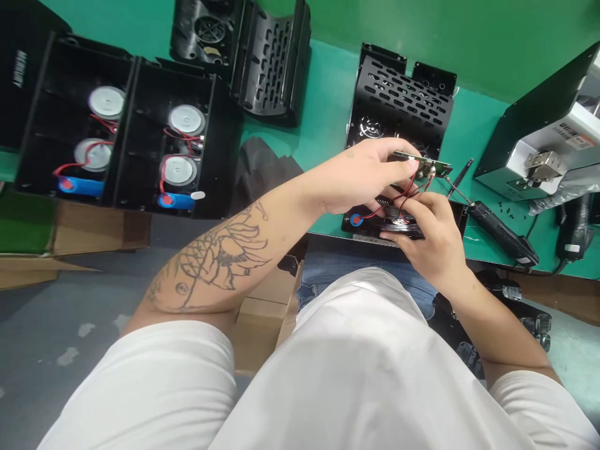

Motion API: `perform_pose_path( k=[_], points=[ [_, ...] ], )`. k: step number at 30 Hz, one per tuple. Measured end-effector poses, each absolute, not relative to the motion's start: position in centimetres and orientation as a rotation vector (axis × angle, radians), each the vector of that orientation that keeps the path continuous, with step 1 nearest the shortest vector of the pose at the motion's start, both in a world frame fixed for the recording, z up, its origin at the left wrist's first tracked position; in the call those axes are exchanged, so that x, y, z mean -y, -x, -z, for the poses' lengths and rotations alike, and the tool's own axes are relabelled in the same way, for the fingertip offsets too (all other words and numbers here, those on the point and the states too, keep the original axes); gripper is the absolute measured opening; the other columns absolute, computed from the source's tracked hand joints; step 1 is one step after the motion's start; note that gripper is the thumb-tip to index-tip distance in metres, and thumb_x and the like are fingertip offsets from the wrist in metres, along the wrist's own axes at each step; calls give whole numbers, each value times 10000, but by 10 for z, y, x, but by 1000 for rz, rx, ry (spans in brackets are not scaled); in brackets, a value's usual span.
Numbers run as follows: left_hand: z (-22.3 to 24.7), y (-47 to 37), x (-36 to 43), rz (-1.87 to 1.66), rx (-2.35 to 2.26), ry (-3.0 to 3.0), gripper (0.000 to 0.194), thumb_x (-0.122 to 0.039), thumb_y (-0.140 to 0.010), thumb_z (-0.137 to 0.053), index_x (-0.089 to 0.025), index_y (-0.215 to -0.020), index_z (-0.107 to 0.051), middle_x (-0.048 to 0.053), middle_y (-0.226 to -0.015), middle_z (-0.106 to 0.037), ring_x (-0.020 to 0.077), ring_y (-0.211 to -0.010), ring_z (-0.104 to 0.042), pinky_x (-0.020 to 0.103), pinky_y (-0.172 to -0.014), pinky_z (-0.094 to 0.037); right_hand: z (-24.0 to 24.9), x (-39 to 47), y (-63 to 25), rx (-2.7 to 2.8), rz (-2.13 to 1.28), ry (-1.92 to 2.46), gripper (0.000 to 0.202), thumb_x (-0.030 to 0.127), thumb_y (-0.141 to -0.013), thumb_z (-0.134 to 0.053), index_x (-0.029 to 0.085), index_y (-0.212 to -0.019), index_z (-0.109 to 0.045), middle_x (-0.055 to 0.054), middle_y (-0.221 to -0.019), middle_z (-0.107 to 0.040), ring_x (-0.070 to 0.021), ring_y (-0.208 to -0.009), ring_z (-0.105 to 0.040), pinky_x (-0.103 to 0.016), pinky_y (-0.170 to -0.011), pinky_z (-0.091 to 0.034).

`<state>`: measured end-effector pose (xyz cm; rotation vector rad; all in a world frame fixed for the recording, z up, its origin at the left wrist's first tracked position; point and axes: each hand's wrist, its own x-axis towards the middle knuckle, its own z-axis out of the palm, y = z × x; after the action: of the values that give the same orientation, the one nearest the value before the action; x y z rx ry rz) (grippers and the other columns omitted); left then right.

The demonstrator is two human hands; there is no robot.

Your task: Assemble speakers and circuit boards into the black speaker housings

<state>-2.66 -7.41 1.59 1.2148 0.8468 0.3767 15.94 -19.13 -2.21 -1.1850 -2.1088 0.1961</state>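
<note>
Between the thumb and fingers of my left hand is a green circuit board, held raised and tilted. Thin red and black wires run down from it. My right hand is closed around a round speaker just below the board, thumb at its near edge. A blue cell end with a red wire shows in the black housing under my hands. Behind my hands stands a black slotted casing. Part of the housing is hidden by my hands.
To the left, black housings hold silver speakers and blue cells. Slotted black casings stand at the back. On the right lie an electric screwdriver, small screws and a silver-and-black machine.
</note>
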Motion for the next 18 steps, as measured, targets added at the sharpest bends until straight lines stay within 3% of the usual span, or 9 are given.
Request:
perform_pose_path(
  k=[4, 7, 12, 15, 18],
  points=[
    [-13, 29, 74, -404, -847, -1241, 147, -382, -1140, -607, -281, -1230, -665, -16, -977, -753, 142, -860, -805, 246, -722, -639, 5, 191, -171, 2270, -357, 1141, 339, 229, -1199, -531, 76, -1502, -552, -122, -1511, -489, -257, -1396, -552, -375, -1171, -545],
    [-8, 32, 72, -431, -804, -1299, 163, -391, -1130, -614, -266, -1216, -674, 3, -1019, -760, 166, -891, -813, 270, -721, -639, -12, 183, -183, 2359, -517, 1091, 365, 252, -1204, -520, 80, -1518, -595, -83, -1570, -460, -231, -1473, -520, -358, -1233, -532],
    [-15, 32, 73, -481, -771, -1394, 185, -353, -1123, -602, -235, -1201, -720, 21, -1027, -764, 202, -901, -815, 325, -720, -628, -32, 166, -190, 2386, -747, 1075, 302, 352, -1211, -621, 138, -1417, -674, -14, -1417, -579, -174, -1308, -629, -300, -1159, -569],
    [-30, 29, 76, -473, -874, -1422, 205, -273, -1120, -586, -209, -1208, -760, 23, -950, -759, 193, -827, -790, 330, -693, -610, -33, 167, -185, 2322, -787, 1147, 282, 299, -1139, -660, 133, -1367, -674, -19, -1413, -578, -199, -1302, -622, -319, -1140, -549],
    [-37, 29, 74, -550, -935, -1626, 170, -205, -1099, -645, -163, -1067, -807, 29, -920, -778, 157, -840, -743, 317, -769, -597, -29, 173, -183, 2228, -810, 1231, 328, 250, -1074, -666, 151, -1386, -674, -21, -1375, -596, -223, -1252, -634, -344, -1105, -543]
  ],
)
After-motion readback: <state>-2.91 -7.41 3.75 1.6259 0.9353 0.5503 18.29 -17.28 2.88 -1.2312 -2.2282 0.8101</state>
